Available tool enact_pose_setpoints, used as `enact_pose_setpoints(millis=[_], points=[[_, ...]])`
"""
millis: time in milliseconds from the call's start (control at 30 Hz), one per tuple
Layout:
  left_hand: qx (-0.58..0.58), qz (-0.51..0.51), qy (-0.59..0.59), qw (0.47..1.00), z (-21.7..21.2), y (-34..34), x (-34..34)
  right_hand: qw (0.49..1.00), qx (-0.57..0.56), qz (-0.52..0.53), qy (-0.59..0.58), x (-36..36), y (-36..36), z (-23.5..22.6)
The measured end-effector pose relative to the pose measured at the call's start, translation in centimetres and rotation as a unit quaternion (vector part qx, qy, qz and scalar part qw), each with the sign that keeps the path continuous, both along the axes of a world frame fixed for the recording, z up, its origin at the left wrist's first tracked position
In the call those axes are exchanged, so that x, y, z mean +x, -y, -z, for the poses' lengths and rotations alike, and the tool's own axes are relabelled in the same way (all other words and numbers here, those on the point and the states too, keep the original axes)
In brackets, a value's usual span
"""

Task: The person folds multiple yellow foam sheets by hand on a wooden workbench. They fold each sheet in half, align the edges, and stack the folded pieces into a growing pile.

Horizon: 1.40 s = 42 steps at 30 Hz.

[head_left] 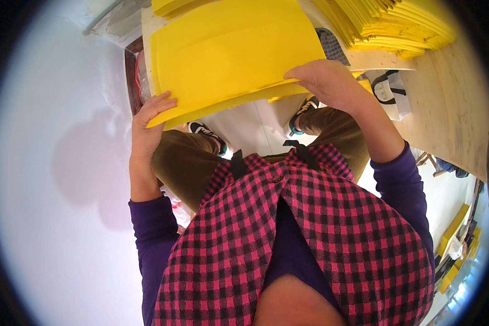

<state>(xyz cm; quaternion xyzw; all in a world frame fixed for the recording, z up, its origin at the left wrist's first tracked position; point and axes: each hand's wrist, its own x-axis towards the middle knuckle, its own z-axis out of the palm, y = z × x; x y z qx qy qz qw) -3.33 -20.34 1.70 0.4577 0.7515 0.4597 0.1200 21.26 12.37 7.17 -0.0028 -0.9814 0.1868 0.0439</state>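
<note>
A wide yellow sheet [233, 51], apparently layered along its near edge, lies on the wooden table and juts out over my lap. My left hand [151, 114] grips its near left corner, fingers on top and the thumb out of sight. At the near right corner my right hand [327, 81] is closed on the same sheet, thumb side toward the edge. Whether the material is paper, felt or cloth I cannot tell.
Tall stacks of folded yellow sheets [388, 24] fill the table's far right. A dark grey textured piece [331, 46] lies beside the sheet. Right of me stands a wooden panel [445, 98], with a white bag [391, 93] next to it. A white wall [54, 163] rises at my left.
</note>
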Motion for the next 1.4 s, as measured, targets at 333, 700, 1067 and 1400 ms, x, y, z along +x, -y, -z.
enact_pose_setpoints(millis=[333, 700, 1067, 1400], points=[[0.029, 0.029, -0.04, 0.998, 1.4, 0.4, -0.1, 0.996, 0.0, 0.01, -0.085, 3.5, -3.2, 3.0], [0.034, 0.019, -0.014, 0.999, 1.6, 0.2, -0.1, 0.97, -0.161, 0.071, -0.169, 4.6, -5.3, 7.3], [-0.038, -0.183, 0.199, 0.962, 0.0, 0.0, -0.4, 0.931, -0.289, 0.156, -0.159, 2.9, -5.9, 7.2], [0.061, -0.139, 0.357, 0.922, 1.9, -1.2, -2.0, 0.875, -0.387, 0.269, -0.11, 0.4, -6.3, 8.0]])
